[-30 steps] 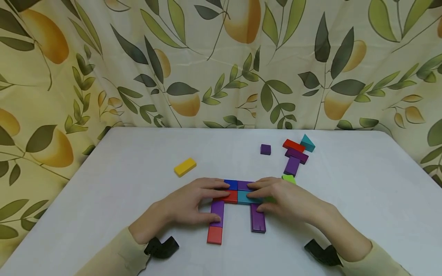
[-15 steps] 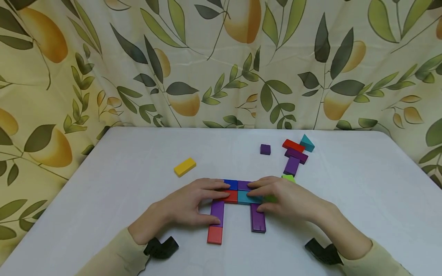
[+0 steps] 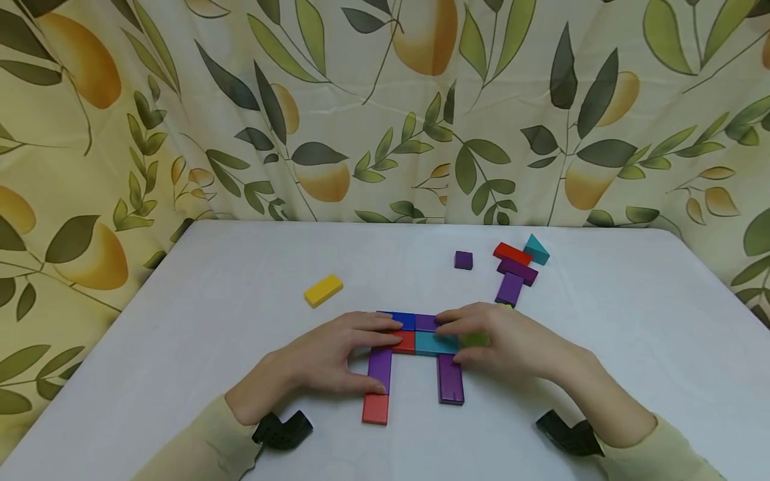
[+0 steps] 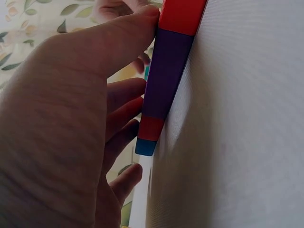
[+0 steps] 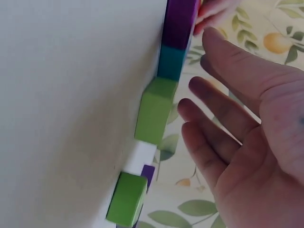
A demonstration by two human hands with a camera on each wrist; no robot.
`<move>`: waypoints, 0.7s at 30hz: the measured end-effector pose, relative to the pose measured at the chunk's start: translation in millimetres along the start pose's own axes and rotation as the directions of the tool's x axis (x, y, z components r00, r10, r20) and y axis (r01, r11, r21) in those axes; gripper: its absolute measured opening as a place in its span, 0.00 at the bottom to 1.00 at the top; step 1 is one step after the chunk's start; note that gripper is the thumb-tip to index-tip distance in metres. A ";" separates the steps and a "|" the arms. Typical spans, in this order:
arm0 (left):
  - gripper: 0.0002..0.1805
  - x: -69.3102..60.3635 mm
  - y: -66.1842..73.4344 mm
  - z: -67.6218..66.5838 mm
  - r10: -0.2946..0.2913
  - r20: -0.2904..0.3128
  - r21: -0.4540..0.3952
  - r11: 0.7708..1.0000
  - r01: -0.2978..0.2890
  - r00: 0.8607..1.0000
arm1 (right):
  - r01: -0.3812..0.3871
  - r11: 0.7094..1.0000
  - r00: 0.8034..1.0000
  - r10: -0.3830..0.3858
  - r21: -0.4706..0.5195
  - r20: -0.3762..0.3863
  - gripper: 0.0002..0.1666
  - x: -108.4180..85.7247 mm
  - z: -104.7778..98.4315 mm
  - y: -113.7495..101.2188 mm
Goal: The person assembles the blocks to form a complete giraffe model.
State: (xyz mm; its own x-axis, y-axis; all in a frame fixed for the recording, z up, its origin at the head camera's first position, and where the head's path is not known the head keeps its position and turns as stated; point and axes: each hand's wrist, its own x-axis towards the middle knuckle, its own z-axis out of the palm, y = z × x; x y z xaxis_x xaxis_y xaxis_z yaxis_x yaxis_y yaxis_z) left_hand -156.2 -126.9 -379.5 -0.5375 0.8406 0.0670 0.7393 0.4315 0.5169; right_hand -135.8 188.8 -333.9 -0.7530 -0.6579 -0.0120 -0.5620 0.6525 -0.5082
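Note:
Coloured wooden blocks lie flat, joined edge to edge at the table's middle. My left hand (image 3: 331,354) lies over their left side with relaxed fingers on the blue block (image 3: 406,321) and red block (image 3: 406,342). Its thumb touches the left purple block (image 3: 379,369), above a lower red block (image 3: 375,409). Over the right side hovers my right hand (image 3: 511,344), fingers loosely extended, near the teal block (image 3: 436,343), the upper purple block (image 3: 425,323) and the right purple block (image 3: 450,379). In the right wrist view, its fingers stand apart from the green block (image 5: 156,111), holding nothing.
Beyond the right hand lies a second green block (image 5: 127,199), mostly hidden in the head view. Behind it are purple blocks (image 3: 510,288), a red block (image 3: 512,253) and a teal triangle (image 3: 537,250). A small purple cube (image 3: 463,260) and yellow block (image 3: 323,290) lie apart.
My right hand has lifted slightly and shifted a little to the right, covering more of the far green block. The left hand and the joined blocks look unchanged.

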 end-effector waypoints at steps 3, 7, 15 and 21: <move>0.35 0.8 -0.3 0.1 -0.009 0.005 -0.014 1.000 0.009 1.000 | 0.015 1.000 0.999 -0.014 0.015 -0.038 0.22 -1.8 -5.0 2.2; 0.35 1.4 -0.3 0.3 -0.019 0.010 -0.020 1.000 0.019 1.000 | 0.019 1.000 0.997 -0.017 0.023 -0.080 0.22 -4.1 -10.0 6.7; 0.35 1.3 0.7 0.8 -0.031 0.015 -0.018 0.999 0.031 0.999 | -0.033 0.998 0.990 0.039 0.045 -0.138 0.22 -15.2 -19.5 15.7; 0.34 0.8 0.7 0.4 -0.012 0.003 -0.022 1.000 0.012 1.000 | -0.048 0.997 0.991 0.054 0.057 -0.123 0.21 -22.2 -16.8 21.0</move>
State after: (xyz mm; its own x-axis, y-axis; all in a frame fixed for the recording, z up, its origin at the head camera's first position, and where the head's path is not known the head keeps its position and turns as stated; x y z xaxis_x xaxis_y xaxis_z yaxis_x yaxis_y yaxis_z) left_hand -155.9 -125.8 -379.4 -0.5450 0.8364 0.0582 0.7237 0.4342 0.5364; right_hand -136.6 223.3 -329.9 -0.8188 -0.5702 0.0665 -0.5052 0.6608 -0.5550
